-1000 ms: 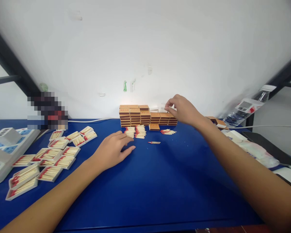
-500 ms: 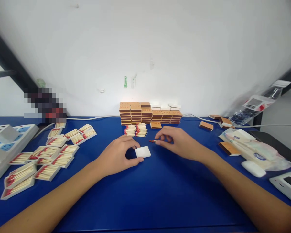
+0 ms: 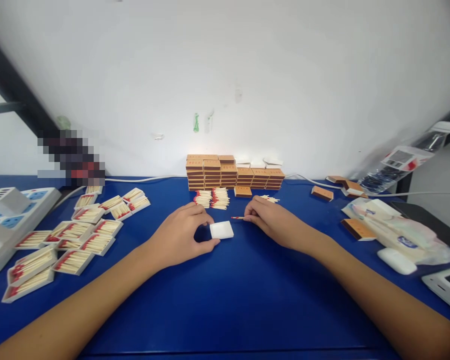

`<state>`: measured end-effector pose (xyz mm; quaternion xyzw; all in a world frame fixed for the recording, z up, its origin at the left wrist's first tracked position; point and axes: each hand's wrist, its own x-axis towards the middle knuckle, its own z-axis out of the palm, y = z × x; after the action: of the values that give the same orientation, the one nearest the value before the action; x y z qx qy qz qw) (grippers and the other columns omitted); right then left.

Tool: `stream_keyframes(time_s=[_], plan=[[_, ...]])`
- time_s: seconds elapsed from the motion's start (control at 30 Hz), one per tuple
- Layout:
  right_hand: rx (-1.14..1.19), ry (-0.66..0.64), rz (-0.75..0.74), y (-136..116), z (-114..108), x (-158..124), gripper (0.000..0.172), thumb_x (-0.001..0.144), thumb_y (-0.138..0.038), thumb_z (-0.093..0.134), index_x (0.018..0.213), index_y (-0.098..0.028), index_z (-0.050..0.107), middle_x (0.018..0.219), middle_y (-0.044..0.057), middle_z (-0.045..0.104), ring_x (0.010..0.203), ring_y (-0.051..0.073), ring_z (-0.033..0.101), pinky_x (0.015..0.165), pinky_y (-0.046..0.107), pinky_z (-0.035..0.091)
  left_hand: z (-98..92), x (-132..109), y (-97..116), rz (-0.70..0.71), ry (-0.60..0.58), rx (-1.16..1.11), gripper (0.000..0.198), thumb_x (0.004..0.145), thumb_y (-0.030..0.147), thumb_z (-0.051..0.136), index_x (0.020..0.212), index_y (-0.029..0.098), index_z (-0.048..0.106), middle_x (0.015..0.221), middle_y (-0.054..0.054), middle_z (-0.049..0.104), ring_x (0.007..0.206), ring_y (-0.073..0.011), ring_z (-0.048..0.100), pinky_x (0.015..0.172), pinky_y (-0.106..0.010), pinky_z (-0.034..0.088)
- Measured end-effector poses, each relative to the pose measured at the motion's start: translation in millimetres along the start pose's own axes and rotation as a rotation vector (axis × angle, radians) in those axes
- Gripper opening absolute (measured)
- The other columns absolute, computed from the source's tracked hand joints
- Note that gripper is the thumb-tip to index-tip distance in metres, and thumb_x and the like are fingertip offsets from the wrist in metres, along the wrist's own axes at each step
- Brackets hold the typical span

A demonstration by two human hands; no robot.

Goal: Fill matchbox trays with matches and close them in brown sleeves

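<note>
Left hand (image 3: 180,235) curls about the white tray (image 3: 221,230), thumb and forefinger touching its edges; right hand (image 3: 273,222) pinches one match (image 3: 237,218) lying just beside it on the surface (image 3: 225,300). Risk: so slight a pinch may drop the match, or nudge the light tray.

Both bare forearms stretch in from the lower corners of the frame and nearly meet at the middle. The left hand (image 3: 180,235) lies palm down, fingers curled, thumb and forefinger set in a loose pinch. The right hand (image 3: 272,220), just right of centre, sits knuckles up, fingertips drawn together and pointing left.
</note>
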<state>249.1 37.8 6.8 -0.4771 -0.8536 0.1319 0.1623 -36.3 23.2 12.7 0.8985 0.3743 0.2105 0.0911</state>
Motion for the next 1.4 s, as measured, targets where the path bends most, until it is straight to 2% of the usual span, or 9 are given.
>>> stream_keyframes(time_s=[0.13,0.33,0.53,0.8,0.9,1.0,1.13,1.23,1.4], plan=[[0.022,0.024,-0.074,-21.4,-4.0,-7.9,0.015,0.108,-0.024,0.048,0.099,-0.022,0.060,0.102,0.006,0.065,0.089,0.020,0.063,0.075,0.033,0.048,1.3,-0.9,1.8,0.024,0.019,0.059,0.021,0.088,0.034,0.076,0.103,0.020,0.072,0.105,-0.005,0.074,0.100,-0.0250,0.066,0.089,-0.041,0.053],[-0.122,0.008,-0.159,-51.5,16.4,-11.5,0.009,0.106,-0.020,0.054,0.101,-0.018,0.061,0.103,0.008,0.064,0.085,0.020,0.063,0.072,0.034,0.049,5.8,1.1,9.2,0.092,0.035,0.112,0.022,0.089,0.034,0.075,0.103,0.018,0.071,0.098,-0.006,0.075,0.097,-0.0259,0.067,0.090,-0.043,0.052],[0.079,-0.016,-0.132,-42.1,14.4,-11.5,0.007,0.105,-0.024,0.058,0.106,-0.020,0.065,0.102,0.004,0.064,0.086,0.017,0.062,0.074,0.031,0.048,7.3,0.9,11.5,0.097,0.021,0.031,0.020,0.089,0.033,0.076,0.101,0.018,0.072,0.095,-0.005,0.075,0.093,-0.0237,0.066,0.087,-0.040,0.053],[0.184,-0.032,-0.106,-36.6,12.4,-8.5,0.012,0.103,-0.025,0.060,0.096,-0.021,0.069,0.095,0.002,0.063,0.076,0.014,0.058,0.069,0.028,0.044,8.5,-0.7,5.0,0.044,-0.010,-0.037,0.025,0.088,0.035,0.079,0.104,0.018,0.072,0.096,-0.004,0.073,0.095,-0.0228,0.065,0.086,-0.039,0.053],[0.173,0.061,-0.107,-16.7,0.2,-2.3,0.017,0.103,-0.033,0.061,0.096,-0.022,0.071,0.093,0.004,0.065,0.079,0.017,0.060,0.071,0.030,0.046,8.2,-0.2,4.4,0.046,-0.010,-0.035,0.024,0.089,0.036,0.078,0.105,0.019,0.072,0.097,-0.004,0.072,0.095,-0.0232,0.065,0.087,-0.039,0.053],[-0.016,0.207,0.019,27.8,-19.1,2.9,0.021,0.100,-0.038,0.060,0.095,-0.020,0.070,0.095,0.008,0.068,0.082,0.021,0.061,0.075,0.035,0.047,6.9,0.1,3.5,0.040,-0.015,-0.034,0.023,0.089,0.037,0.077,0.105,0.020,0.072,0.098,-0.004,0.073,0.095,-0.0231,0.065,0.086,-0.038,0.053],[-0.131,0.130,0.166,82.7,-33.2,4.5,0.028,0.091,-0.047,0.067,0.095,-0.020,0.069,0.099,0.012,0.071,0.085,0.026,0.063,0.073,0.037,0.047,4.9,-0.3,2.0,0.019,-0.031,-0.024,0.024,0.089,0.037,0.077,0.105,0.021,0.073,0.101,-0.005,0.074,0.097,-0.0237,0.065,0.085,-0.039,0.052],[-0.109,0.029,0.197,93.8,-31.8,5.3,0.025,0.092,-0.044,0.061,0.087,-0.020,0.067,0.090,0.011,0.071,0.080,0.025,0.062,0.070,0.035,0.045,4.3,-0.4,1.5,0.018,-0.039,-0.016,0.024,0.090,0.038,0.077,0.106,0.020,0.073,0.102,-0.005,0.074,0.098,-0.0239,0.065,0.085,-0.039,0.052],[-0.104,0.017,0.194,85.2,-29.8,4.8,0.026,0.093,-0.044,0.056,0.086,-0.020,0.065,0.091,0.011,0.072,0.082,0.025,0.063,0.071,0.036,0.045,6.1,0.4,0.8,0.024,-0.033,-0.002,0.024,0.090,0.039,0.077,0.105,0.020,0.074,0.100,-0.005,0.073,0.096,-0.0236,0.065,0.085,-0.039,0.052]])
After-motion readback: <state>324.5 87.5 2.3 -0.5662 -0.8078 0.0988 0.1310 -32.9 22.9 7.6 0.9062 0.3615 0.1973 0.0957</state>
